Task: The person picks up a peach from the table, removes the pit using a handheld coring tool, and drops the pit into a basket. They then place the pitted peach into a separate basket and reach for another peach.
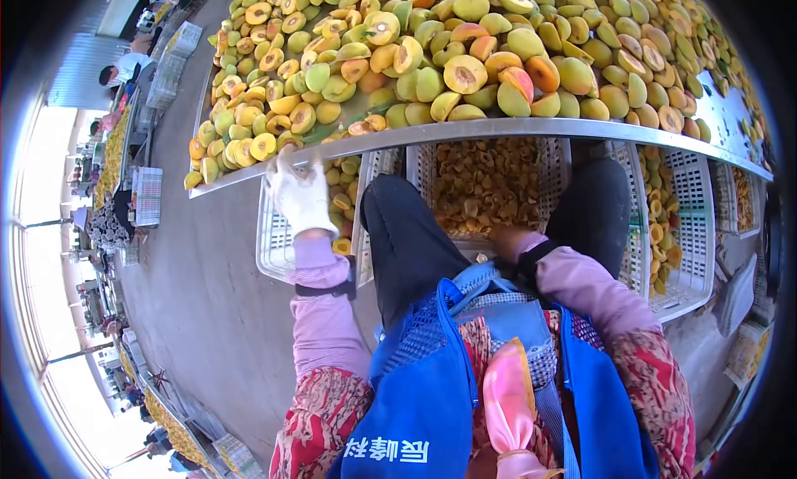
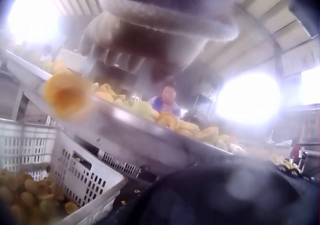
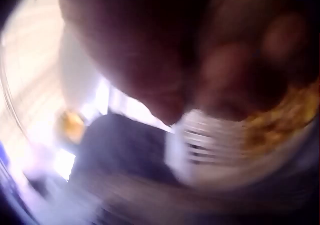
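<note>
The left hand (image 1: 300, 193), in a white glove, is just below the table's front edge, over a white crate at the left. In the left wrist view the gloved hand (image 2: 145, 47) has loosely bent fingers, and a blurred orange fruit half (image 2: 67, 95) shows below and apart from them. Bare and partly hidden by its sleeve, the right hand (image 1: 508, 240) is at the near end of the middle crate, beside small orange-brown pieces (image 1: 486, 180). Dark and blurred in the right wrist view, the right hand (image 3: 225, 70) does not show whether it holds anything.
Halved yellow-green fruit (image 1: 423, 85) covers the metal table, whose raised rim (image 1: 498, 129) runs above both knees. White crates with fruit stand below, one at the right (image 1: 697, 222). Other people, crates and fruit-covered tables (image 1: 112, 159) are along the far left.
</note>
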Tool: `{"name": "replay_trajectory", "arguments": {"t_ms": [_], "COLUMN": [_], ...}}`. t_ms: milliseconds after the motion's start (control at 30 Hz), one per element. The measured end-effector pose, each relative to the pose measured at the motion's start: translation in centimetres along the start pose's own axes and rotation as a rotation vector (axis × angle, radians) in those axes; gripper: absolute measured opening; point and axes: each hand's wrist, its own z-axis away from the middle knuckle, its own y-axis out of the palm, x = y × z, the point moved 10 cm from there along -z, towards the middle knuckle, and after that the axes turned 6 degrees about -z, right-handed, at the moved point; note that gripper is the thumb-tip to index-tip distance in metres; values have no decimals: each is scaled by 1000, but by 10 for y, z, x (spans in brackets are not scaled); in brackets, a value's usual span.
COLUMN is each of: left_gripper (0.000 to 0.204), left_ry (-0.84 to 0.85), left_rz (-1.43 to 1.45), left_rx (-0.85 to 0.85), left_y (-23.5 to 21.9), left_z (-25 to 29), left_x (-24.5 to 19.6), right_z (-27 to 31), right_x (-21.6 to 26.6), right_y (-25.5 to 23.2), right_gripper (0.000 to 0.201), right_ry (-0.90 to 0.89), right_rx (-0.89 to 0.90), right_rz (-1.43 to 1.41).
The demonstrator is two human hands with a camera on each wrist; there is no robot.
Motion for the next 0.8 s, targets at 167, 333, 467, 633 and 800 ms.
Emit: {"name": "replay_trajectory", "arguments": {"t_ms": [167,333,467,633,800], "left_gripper": [17,38,36,36,18], "left_ry": [41,378,404,315,-762], "left_rz": [778,411,361,515,1773], "left_rx": [478,530,635,532,985], "left_y": [42,59,81,94,100], "left_z": [-24,-27,-22,-37,4], "left_x": [-82,-204,-216,-183,-144], "right_z": [-23,34,47,70,99], "right_x": [11,48,48,46,53], "right_y": [-1,-74,-85,-105,-136], "right_gripper": [42,44,39,37,33], "right_ry": [2,-1,-27,-56,-230], "right_rx": [-89,-297,-358,-500,-697], "right_rz": [-139,-383,-463,-530,-943]}}
